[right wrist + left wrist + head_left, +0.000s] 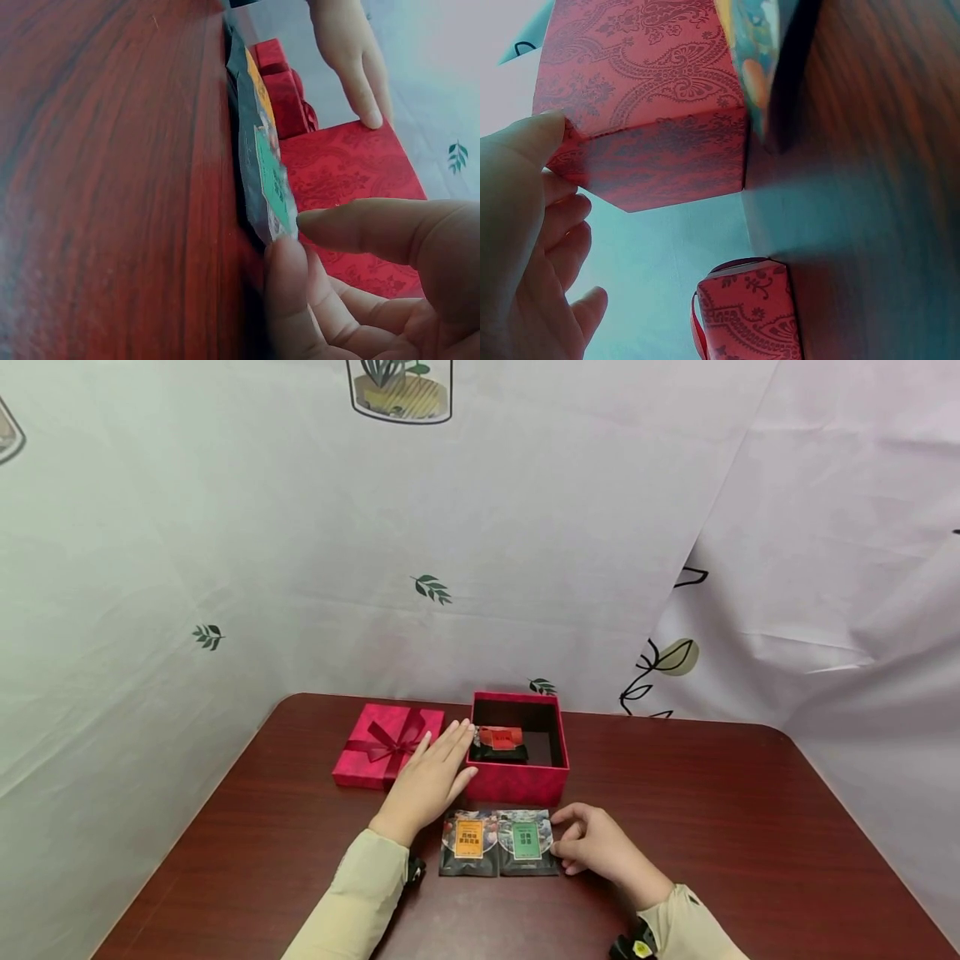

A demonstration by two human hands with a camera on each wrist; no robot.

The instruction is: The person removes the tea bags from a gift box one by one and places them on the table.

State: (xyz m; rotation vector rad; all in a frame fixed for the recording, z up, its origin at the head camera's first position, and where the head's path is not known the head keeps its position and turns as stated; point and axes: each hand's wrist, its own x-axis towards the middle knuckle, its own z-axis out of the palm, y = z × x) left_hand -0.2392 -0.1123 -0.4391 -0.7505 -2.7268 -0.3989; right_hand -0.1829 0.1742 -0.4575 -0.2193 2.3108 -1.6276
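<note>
In the head view an open red gift box [517,783] stands at the back, holding a sachet with a red label [501,742]. My left hand [433,777] lies along the box's left side with straight fingers, its thumb at the near left corner. In front of the box, two dark sachets lie side by side: one with an orange label [469,841], one with a green label [527,841]. At the right edge of the green-labelled sachet is my right hand [596,843]; its thumb and index finger pinch that edge in the right wrist view.
Left of the box rests its red lid [360,767] with a dark red ribbon bow, partly behind my left hand. The brown wooden table [712,827] meets a pale printed cloth [360,568] along its back and sides.
</note>
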